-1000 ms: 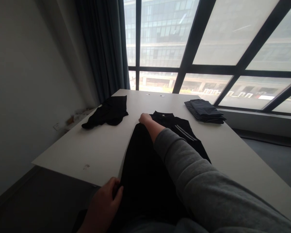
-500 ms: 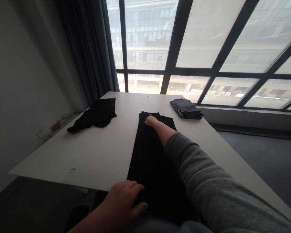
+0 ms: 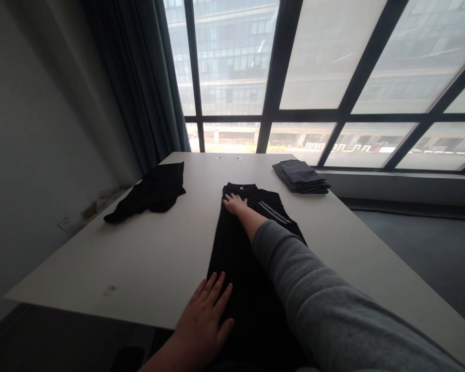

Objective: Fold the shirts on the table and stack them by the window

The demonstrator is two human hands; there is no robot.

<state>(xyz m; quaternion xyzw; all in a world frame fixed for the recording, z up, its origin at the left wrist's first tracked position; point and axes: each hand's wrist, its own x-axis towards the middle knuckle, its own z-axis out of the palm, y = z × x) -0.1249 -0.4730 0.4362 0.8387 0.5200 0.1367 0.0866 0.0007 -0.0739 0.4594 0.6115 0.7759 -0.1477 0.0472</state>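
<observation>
A long black garment [image 3: 242, 258] lies lengthwise on the white table, running from the near edge toward the window. At its far end are a band with a small label, and two pale stripes show on its right part. My right hand [image 3: 236, 204] rests palm down near that band, fingers spread. My left hand [image 3: 207, 315] lies flat over the garment's left edge at the near end, fingers extended. Both hands touch the cloth without gripping it. My right sleeve hides part of the garment's right side.
The white table [image 3: 151, 263] has a second black garment [image 3: 151, 191] lying loosely at its left side. A stack of folded clothes [image 3: 300, 175], grey on top with striped ones below, sits at the far right. Behind stand a dark curtain [image 3: 139, 77] and large windows.
My right hand has opened from a closed grip near the band and now lies spread. My left hand has flattened onto the cloth. The right part now lies farther out, showing its stripes.
</observation>
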